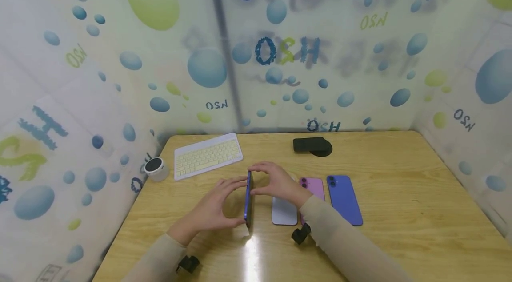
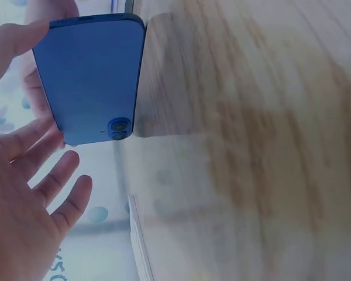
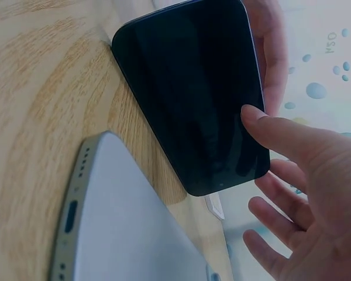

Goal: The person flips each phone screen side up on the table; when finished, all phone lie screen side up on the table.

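A blue smartphone point(image 1: 248, 202) stands on its long side edge over the wooden table, between both hands. My left hand point(image 1: 212, 208) grips it by the ends, thumb at the near end and fingertips at the far top corner. From the other side my right hand point(image 1: 280, 182) pinches its far end, with the thumb on the dark screen point(image 3: 187, 99). The left wrist view shows the phone's blue back point(image 2: 85, 76) with two camera lenses. Under and beside my right forearm lie a white phone point(image 1: 285, 211), a pink phone point(image 1: 314, 188) and a second blue phone point(image 1: 345, 199), backs up.
A white keyboard point(image 1: 208, 156) lies at the back left. Near the table's left edge stands a small white round object point(image 1: 157, 169) with a dark top. A flat black item point(image 1: 308, 144) overlaps a black disc point(image 1: 326, 151) at the back. Printed curtains surround the table.
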A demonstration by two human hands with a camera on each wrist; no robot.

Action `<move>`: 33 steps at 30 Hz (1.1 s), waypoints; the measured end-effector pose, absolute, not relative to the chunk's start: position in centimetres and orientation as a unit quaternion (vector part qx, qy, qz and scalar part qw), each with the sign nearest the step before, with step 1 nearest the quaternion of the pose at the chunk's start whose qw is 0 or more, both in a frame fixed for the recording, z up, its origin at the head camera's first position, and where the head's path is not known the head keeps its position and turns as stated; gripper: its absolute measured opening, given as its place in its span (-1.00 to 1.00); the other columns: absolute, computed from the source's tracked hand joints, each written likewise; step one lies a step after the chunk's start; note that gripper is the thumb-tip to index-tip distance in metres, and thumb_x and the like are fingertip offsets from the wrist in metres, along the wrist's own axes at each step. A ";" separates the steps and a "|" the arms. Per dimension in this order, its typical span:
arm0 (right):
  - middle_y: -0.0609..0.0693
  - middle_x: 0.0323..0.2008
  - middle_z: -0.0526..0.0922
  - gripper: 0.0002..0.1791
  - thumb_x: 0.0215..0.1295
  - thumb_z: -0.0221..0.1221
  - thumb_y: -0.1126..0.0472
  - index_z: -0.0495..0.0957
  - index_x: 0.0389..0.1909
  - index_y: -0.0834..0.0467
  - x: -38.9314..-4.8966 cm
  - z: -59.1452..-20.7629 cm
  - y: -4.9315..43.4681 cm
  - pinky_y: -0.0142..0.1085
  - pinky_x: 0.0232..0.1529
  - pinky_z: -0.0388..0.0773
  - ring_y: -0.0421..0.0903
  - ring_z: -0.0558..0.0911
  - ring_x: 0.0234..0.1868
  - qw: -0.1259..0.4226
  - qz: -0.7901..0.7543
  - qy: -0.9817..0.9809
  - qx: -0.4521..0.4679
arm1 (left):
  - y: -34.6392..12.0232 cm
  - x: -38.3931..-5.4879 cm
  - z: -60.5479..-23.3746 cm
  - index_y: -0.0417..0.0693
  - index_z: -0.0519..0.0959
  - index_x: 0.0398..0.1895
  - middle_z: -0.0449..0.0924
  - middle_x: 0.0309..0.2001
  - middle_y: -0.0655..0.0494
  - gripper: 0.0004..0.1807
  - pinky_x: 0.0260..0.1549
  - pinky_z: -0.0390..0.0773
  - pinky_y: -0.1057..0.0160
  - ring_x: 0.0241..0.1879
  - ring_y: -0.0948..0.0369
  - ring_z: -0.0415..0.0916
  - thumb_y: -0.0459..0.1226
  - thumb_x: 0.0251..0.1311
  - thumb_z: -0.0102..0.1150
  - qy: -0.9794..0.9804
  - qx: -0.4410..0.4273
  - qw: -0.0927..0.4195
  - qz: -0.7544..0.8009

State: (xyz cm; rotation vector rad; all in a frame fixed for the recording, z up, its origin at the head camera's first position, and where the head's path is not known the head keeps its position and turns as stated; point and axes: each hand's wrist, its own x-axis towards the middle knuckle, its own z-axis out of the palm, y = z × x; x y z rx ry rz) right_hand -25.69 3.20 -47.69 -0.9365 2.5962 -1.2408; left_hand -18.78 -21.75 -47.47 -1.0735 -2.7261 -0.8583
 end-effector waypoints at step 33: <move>-0.09 0.17 0.70 -0.11 -0.09 0.64 0.05 0.51 0.35 -0.01 -27.1 -50.7 2.8 0.04 0.42 0.30 -0.02 0.55 0.30 0.066 -0.360 0.865 -0.342 | -23.9 -19.0 -47.7 0.04 0.51 0.41 0.48 0.43 0.13 0.01 0.17 0.55 -0.12 0.29 0.17 0.40 0.05 -0.23 0.68 -0.905 -0.334 0.076 -0.252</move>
